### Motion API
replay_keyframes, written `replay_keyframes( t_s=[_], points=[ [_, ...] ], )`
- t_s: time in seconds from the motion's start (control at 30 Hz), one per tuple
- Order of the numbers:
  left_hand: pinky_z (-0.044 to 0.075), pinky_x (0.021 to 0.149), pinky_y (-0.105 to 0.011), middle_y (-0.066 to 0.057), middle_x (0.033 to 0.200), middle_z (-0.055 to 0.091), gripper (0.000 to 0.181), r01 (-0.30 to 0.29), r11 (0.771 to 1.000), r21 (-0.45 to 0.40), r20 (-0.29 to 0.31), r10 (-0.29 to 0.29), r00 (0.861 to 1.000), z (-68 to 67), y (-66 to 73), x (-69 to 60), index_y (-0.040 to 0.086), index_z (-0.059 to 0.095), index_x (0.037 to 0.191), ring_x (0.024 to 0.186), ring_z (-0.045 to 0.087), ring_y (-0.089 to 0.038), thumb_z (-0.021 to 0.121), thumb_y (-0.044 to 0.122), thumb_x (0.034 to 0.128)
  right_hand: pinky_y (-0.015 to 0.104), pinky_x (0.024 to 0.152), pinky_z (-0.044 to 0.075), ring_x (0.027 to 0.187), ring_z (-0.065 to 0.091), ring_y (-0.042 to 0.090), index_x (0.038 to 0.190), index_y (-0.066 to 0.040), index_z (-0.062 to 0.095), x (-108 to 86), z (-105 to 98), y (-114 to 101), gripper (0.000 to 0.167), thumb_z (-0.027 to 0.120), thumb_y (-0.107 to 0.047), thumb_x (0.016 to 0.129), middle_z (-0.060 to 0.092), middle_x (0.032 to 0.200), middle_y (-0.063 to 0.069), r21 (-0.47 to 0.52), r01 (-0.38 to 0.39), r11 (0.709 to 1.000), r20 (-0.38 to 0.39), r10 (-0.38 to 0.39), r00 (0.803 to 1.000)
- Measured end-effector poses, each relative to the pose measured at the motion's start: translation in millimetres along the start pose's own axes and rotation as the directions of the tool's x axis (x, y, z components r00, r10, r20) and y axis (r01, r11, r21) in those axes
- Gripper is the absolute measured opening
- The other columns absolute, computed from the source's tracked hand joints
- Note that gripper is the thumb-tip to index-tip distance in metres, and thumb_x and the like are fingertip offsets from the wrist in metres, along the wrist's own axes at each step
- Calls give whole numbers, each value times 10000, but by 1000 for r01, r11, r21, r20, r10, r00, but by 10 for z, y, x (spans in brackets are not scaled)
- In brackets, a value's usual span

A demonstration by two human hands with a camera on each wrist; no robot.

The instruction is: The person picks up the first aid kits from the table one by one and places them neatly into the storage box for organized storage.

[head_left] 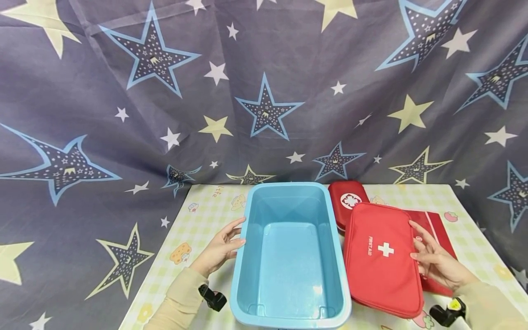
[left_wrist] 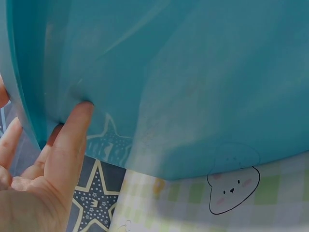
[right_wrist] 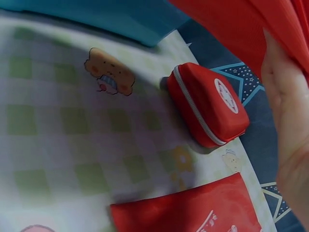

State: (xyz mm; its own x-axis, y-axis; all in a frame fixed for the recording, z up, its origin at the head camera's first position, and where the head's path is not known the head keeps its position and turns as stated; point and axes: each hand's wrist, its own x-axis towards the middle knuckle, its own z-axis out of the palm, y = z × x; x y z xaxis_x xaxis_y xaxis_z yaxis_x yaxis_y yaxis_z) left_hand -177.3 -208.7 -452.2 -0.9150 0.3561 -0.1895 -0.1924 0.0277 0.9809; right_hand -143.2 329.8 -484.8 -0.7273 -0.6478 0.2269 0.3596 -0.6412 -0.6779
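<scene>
The light blue bin [head_left: 292, 266] stands open and hollow, its wall [left_wrist: 193, 87] filling much of the left wrist view. My left hand [head_left: 220, 247] touches its left side at the rim, fingers fairly straight and the thumb [left_wrist: 72, 130] against the outer wall. On the right, my right hand [head_left: 439, 259] holds the large red first-aid bag [head_left: 381, 275] by its right edge. The bag is raised above the table beside the bin, its white cross facing up. In the right wrist view, the hand [right_wrist: 287, 106] is partly hidden by the bag's red fabric [right_wrist: 241, 29].
A small red zip case [head_left: 344, 208] with a white round emblem lies behind the bag, at the bin's back right. Another flat red pouch [right_wrist: 188, 208] lies on the checkered tabletop [head_left: 185, 233], partly under the raised bag. A star-patterned curtain [head_left: 264, 151] hangs behind the table.
</scene>
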Motion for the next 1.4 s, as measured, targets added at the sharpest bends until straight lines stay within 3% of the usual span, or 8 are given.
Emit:
replay_keyframes(
  t_s=[0.43, 0.97, 1.4],
  points=[
    [569, 817, -345, -245, 1413, 329, 682, -3, 1000, -10, 22, 4, 1000, -4, 6, -9, 143, 243, 1501, 1102, 581, -253, 603, 110, 923, 427, 960, 482, 1261, 505, 241, 1498, -361, 206, 42, 58, -106, 815, 91, 190, 908, 436, 1441, -27, 8, 31, 999, 49, -31, 998],
    [567, 821, -355, -218, 1414, 331, 665, -1, 1000, 2, 19, 1, 1000, -8, -18, 12, 159, 247, 1501, 1112, 571, -251, 582, 94, 931, 382, 986, 487, 1196, 537, 273, 1518, -349, 124, 99, 121, -236, 847, 51, 216, 891, 377, 1459, 34, 55, 32, 998, 176, -42, 984],
    [565, 830, -359, -248, 1420, 318, 669, -3, 1000, -11, 20, 3, 1000, 0, -13, 5, 152, 247, 1501, 1099, 582, -230, 585, 88, 927, 374, 982, 491, 1256, 493, 256, 1514, -336, 151, 163, 163, -312, 836, 56, 210, 887, 358, 1482, -38, 44, 33, 998, 168, -40, 985]
  ],
)
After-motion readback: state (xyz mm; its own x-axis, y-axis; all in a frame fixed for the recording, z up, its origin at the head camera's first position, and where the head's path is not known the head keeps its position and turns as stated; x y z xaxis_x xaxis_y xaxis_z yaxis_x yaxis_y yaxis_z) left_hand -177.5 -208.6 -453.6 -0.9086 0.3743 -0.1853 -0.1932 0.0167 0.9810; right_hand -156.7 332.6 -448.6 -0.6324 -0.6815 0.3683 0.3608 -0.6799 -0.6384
